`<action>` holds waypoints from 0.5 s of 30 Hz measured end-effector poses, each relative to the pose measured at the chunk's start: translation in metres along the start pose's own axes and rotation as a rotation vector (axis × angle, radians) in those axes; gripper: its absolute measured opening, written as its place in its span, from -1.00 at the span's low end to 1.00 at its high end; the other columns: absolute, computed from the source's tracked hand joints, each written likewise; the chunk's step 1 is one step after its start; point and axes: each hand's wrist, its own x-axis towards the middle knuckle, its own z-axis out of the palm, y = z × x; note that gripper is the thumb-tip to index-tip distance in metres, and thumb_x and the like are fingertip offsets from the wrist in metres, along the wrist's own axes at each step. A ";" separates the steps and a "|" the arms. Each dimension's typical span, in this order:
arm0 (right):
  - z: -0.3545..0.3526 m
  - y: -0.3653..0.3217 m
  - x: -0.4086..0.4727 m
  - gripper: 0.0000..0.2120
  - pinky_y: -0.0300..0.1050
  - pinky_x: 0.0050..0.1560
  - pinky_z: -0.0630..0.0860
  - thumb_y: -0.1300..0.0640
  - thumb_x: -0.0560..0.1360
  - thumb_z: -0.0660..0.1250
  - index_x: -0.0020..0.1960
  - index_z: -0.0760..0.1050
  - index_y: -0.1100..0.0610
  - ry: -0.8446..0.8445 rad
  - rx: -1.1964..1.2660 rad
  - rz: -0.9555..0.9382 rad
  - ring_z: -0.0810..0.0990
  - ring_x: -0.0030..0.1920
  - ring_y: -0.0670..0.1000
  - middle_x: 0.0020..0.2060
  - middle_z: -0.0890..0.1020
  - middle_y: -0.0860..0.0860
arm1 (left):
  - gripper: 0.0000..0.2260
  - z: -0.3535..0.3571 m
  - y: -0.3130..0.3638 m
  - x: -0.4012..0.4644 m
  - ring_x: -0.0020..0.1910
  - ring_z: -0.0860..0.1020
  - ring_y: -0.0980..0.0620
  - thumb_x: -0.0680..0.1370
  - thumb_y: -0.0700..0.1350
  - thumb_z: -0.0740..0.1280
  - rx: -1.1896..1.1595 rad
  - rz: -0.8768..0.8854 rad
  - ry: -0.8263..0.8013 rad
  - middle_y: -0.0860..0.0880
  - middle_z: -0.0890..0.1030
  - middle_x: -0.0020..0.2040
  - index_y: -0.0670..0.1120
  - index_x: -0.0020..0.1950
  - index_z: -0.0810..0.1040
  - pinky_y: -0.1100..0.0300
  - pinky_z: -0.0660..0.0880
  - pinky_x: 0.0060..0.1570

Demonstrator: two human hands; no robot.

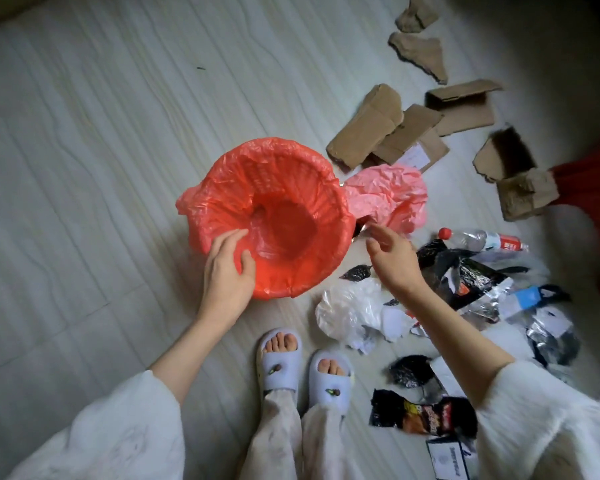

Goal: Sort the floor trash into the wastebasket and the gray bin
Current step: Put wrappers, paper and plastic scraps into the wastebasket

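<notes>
The wastebasket (274,216) stands on the pale floor (84,150) just ahead of the person's slippers (303,367), lined with a red bag (219,188) whose edge folds over the rim; nothing shows inside but the liner. The left hand (227,271) grips the near rim, fingers curled over the bag. The right hand (392,258) hovers just right of the basket, fingers loosely bent and holding nothing. Pink plastic (392,195) touches the basket's right side. Torn cardboard (371,128) lies beyond it. To the right lie a clear bottle (482,241), a white bag (352,311) and dark wrappers (465,275).
</notes>
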 end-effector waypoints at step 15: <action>0.049 0.242 0.005 -0.46 -0.14 0.39 0.19 0.06 0.54 0.27 0.47 0.22 0.10 -0.128 -0.348 -0.144 0.30 0.42 0.04 0.44 0.32 0.05 | 0.03 0.220 -0.051 -0.058 0.48 -0.33 -0.12 0.36 0.18 0.42 0.836 0.535 -0.845 -0.09 -0.36 0.50 0.04 0.49 -0.31 -0.08 -0.23 0.46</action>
